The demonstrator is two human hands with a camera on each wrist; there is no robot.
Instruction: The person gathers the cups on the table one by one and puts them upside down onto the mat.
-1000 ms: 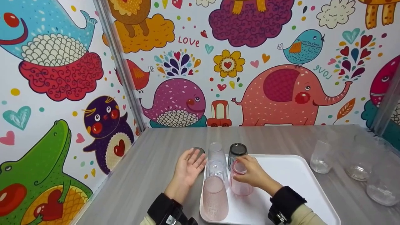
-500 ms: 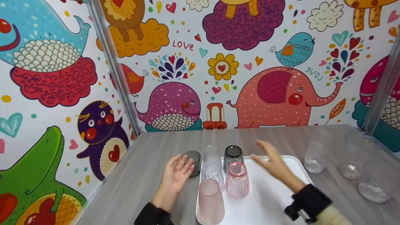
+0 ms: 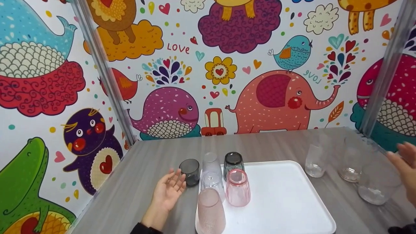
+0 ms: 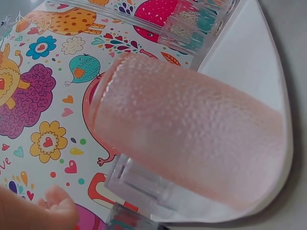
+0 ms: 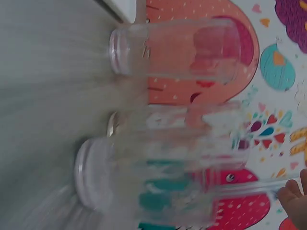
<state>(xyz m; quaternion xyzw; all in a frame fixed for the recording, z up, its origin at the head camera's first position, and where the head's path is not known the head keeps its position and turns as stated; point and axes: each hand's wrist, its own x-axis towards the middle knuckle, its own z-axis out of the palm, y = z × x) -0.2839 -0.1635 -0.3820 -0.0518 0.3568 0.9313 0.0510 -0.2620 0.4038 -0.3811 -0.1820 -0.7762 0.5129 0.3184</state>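
Note:
My left hand (image 3: 169, 191) is palm up with loose fingers, beside a dark grey glass (image 3: 189, 173) left of the white tray (image 3: 286, 217). Whether the fingertips touch that glass I cannot tell. At far right, my right hand (image 3: 406, 172) is raised by a wide clear glass (image 3: 377, 187), its fingers (image 5: 290, 196) apart from the glasses in the right wrist view. Along the tray's left side stand a textured pale pink glass (image 4: 187, 129), two clear tumblers, a smooth pink glass (image 3: 238, 191) and a smoky dark glass (image 3: 233, 165). The last two are upside down.
Two more clear glasses stand right of the tray, a narrow one (image 3: 316, 162) and one behind (image 3: 350, 165). Printed cartoon walls close off the back and left of the grey table (image 3: 156, 152). The tray has a raised rim.
My right hand has let go of the smooth pink glass on the tray and swung right to the clear glasses. My left hand has shifted slightly left, uncovering the dark grey glass.

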